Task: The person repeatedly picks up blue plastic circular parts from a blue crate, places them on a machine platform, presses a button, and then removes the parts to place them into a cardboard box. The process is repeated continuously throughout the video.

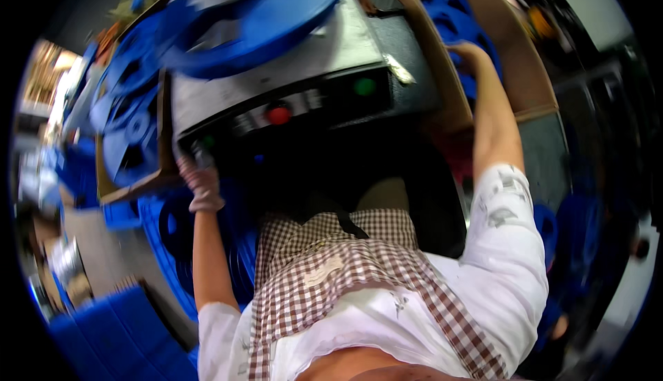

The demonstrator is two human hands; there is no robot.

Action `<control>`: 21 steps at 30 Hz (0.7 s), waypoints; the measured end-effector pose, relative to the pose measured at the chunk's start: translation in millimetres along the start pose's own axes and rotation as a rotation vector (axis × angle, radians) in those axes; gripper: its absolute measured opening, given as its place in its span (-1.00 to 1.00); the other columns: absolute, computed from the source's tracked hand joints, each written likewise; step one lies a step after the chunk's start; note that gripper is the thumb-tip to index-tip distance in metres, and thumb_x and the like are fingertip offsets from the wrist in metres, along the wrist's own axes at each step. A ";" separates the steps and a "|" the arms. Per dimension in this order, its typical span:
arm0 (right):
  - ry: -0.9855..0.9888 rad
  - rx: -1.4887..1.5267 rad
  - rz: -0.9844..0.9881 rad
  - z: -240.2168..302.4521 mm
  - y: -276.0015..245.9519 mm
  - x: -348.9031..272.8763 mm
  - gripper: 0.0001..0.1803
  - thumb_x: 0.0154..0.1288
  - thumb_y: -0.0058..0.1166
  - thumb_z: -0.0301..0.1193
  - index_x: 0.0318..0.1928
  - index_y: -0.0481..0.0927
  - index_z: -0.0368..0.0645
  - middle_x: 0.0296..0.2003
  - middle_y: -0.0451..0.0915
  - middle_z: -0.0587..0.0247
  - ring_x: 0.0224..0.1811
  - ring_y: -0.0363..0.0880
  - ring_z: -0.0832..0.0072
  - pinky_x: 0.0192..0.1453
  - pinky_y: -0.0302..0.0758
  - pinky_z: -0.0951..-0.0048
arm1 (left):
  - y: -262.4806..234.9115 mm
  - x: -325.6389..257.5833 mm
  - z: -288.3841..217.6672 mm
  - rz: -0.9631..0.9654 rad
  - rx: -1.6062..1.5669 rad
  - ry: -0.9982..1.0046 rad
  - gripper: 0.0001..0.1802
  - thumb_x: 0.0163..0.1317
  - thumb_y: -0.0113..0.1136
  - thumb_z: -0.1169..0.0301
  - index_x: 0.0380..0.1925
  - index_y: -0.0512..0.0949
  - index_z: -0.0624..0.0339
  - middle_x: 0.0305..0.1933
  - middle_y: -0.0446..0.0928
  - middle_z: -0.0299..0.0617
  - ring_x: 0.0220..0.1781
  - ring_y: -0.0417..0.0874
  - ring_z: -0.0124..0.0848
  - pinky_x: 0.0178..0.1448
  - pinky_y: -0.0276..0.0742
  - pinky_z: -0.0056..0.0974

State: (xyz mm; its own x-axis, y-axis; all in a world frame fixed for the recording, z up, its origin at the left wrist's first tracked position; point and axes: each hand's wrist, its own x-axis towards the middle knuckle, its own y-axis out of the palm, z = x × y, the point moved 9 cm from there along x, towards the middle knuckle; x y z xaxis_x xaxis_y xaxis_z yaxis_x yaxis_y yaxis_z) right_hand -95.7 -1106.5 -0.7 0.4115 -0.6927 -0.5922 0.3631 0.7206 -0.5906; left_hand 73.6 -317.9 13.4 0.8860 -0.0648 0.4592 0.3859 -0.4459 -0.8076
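Note:
My left hand [202, 186], in a pale pinkish glove, is at the front left corner of a machine with a dark front panel [331, 101]. A small greyish, shiny thing [201, 156] shows by its fingertips; blur hides whether the fingers hold it. My bare right hand [471, 56] reaches into an open cardboard box [535, 94] at the right, over blue plastic reels [442, 8]. Its fingers bend leftward against the reels, but their grip is smeared. On top of the machine, a large blue reel [293, 12] lies above the pale metal surface, partly cut off by the upper edge.
The panel carries a red button [278, 115] and a green button [364, 87]. Another cardboard box [163, 125] at the left holds several blue reels [131, 143]. More blue reels [183, 226] stand beside my left forearm. A blue crate [114, 336] is at lower left.

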 end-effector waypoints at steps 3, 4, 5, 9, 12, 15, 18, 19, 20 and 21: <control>-0.111 0.253 0.199 9.2 -17.4 -35.6 -0.27 0.21 0.17 -0.02 0.25 0.36 -0.23 0.26 0.26 -0.10 0.10 0.45 -0.02 -0.05 0.56 -0.10 | -9.3 -2.9 -29.4 0.039 -0.244 0.054 -0.38 0.29 -0.03 0.29 0.30 0.17 0.37 0.28 0.31 0.08 0.30 0.34 -0.08 0.38 0.16 -0.12; 0.156 0.430 -0.008 -33.2 -53.6 -13.2 -0.40 0.22 0.17 -0.02 0.04 0.48 -0.30 -0.12 0.48 -0.03 -0.27 0.57 0.19 -0.37 0.58 0.11 | -33.0 8.9 -67.8 -0.011 -0.627 0.116 -0.44 0.28 0.03 0.37 0.25 0.24 0.32 0.21 0.39 0.06 0.23 0.41 -0.07 0.33 0.24 -0.13; 0.167 0.411 -0.060 -31.4 -54.0 -5.2 -0.41 0.22 0.17 -0.03 0.01 0.47 -0.29 -0.15 0.47 0.00 -0.30 0.55 0.21 -0.40 0.55 0.13 | -44.3 6.9 -72.7 -0.065 -0.732 0.113 -0.47 0.26 0.06 0.41 0.23 0.27 0.30 0.15 0.43 0.06 0.17 0.45 -0.10 0.27 0.31 -0.15; -0.078 0.021 -0.198 13.3 -45.3 -8.9 -0.47 0.22 0.17 -0.03 -0.11 0.47 -0.27 -0.29 0.45 0.08 -0.43 0.49 0.31 -0.52 0.46 0.24 | -53.8 8.7 -78.9 -0.110 -0.823 0.108 -0.48 0.26 0.08 0.41 0.21 0.28 0.27 0.07 0.46 0.08 0.10 0.50 -0.13 0.19 0.41 -0.16; -0.199 -0.024 -0.302 21.6 -54.2 -14.4 -0.51 0.23 0.17 -0.03 -0.19 0.46 -0.26 -0.40 0.43 0.15 -0.52 0.45 0.38 -0.61 0.38 0.32 | -43.7 17.2 -74.4 -0.118 -0.744 0.100 -0.45 0.28 0.10 0.29 0.22 0.27 0.28 0.10 0.43 0.15 0.14 0.47 -0.02 0.22 0.38 -0.16; -0.261 0.315 -0.362 3.8 -99.9 -22.2 -0.56 0.26 0.13 -0.05 -0.33 0.42 -0.20 -0.54 0.40 0.26 -0.66 0.34 0.49 -0.72 0.21 0.46 | -35.0 20.2 -72.3 -0.055 -0.897 0.027 -0.44 0.28 0.11 0.29 0.23 0.27 0.28 0.12 0.41 0.13 0.15 0.46 -0.04 0.25 0.36 -0.16; -0.404 0.636 -0.402 7.5 -124.5 -51.8 -0.63 0.34 0.02 -0.10 -0.40 0.42 -0.15 -0.60 0.39 0.33 -0.72 0.25 0.62 -0.75 0.10 0.62 | -55.8 29.7 -81.3 -0.118 -0.701 0.101 -0.43 0.26 0.16 0.39 0.25 0.27 0.30 0.19 0.40 0.00 0.19 0.44 -0.21 0.30 0.33 -0.23; -0.452 0.716 -0.358 22.4 -107.9 -84.9 -0.67 0.38 -0.03 -0.12 -0.35 0.42 -0.14 -0.56 0.45 0.32 -0.72 0.25 0.65 -0.75 0.09 0.64 | -87.2 35.7 -103.0 -0.212 -0.643 0.256 -0.42 0.23 0.19 0.42 0.23 0.29 0.29 0.18 0.41 0.04 0.20 0.44 -0.15 0.30 0.34 -0.20; -0.493 0.770 -0.379 14.0 -122.6 -102.3 -0.64 0.40 -0.10 -0.10 -0.28 0.45 -0.16 -0.52 0.49 0.29 -0.70 0.26 0.65 -0.73 0.09 0.63 | -115.1 42.9 -131.2 -0.297 -0.616 0.420 -0.41 0.19 0.22 0.45 0.22 0.30 0.29 0.17 0.41 0.07 0.21 0.45 -0.09 0.31 0.34 -0.17; -0.634 0.804 -0.376 19.0 -123.0 -135.3 -0.63 0.41 -0.14 -0.09 -0.26 0.47 -0.17 -0.51 0.50 0.29 -0.70 0.26 0.65 -0.72 0.09 0.64 | -133.5 51.6 -153.6 -0.345 -0.576 0.566 -0.42 0.16 0.24 0.44 0.21 0.33 0.28 0.16 0.43 0.08 0.21 0.45 -0.07 0.32 0.34 -0.15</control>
State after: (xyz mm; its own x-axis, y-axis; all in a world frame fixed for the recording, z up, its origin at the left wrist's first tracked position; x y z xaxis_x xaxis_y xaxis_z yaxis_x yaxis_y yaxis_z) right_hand -180.1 -1101.0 162.5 0.4327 -0.8982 0.0774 0.9011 0.4335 -0.0075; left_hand 28.3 -398.8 201.8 0.4242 -0.2086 0.8812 0.2830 -0.8938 -0.3478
